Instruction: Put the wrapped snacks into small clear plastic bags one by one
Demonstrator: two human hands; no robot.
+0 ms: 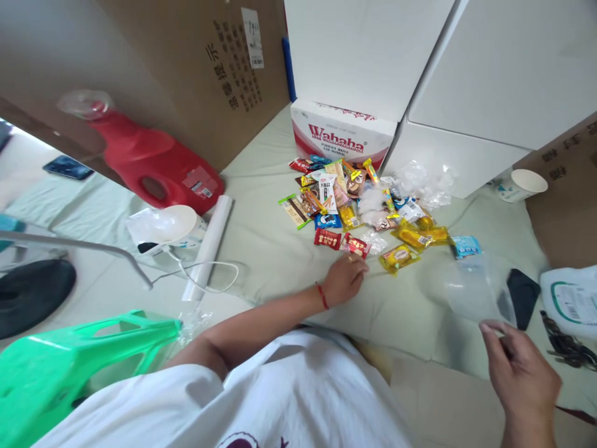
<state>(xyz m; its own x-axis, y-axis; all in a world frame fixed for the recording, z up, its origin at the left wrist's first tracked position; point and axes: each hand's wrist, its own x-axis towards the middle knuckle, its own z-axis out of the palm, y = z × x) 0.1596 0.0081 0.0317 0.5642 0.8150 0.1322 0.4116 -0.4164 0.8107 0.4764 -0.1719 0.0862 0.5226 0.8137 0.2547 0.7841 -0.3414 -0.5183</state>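
Observation:
A heap of small wrapped snacks (359, 199) lies on the pale green sheet (261, 230) in front of me. My left hand (344, 279), a red string on its wrist, reaches to the near edge of the heap. Its fingers are bent and closed over the lower edge of a red snack packet (357, 244). A yellow packet (398, 257) lies just to its right. At the lower right, my right hand (520, 367) pinches the bottom of a clear plastic bag (471, 291) between thumb and fingers and holds it up off the sheet.
A Wahaha carton (342, 134) and white boxes (466, 81) stand behind the snacks. A red jug (149, 163), a white paper roll (209, 242) and a cable lie to the left, a green plastic stool (74, 367) at the near left. A paper cup (520, 185) and a black phone (522, 295) are on the right.

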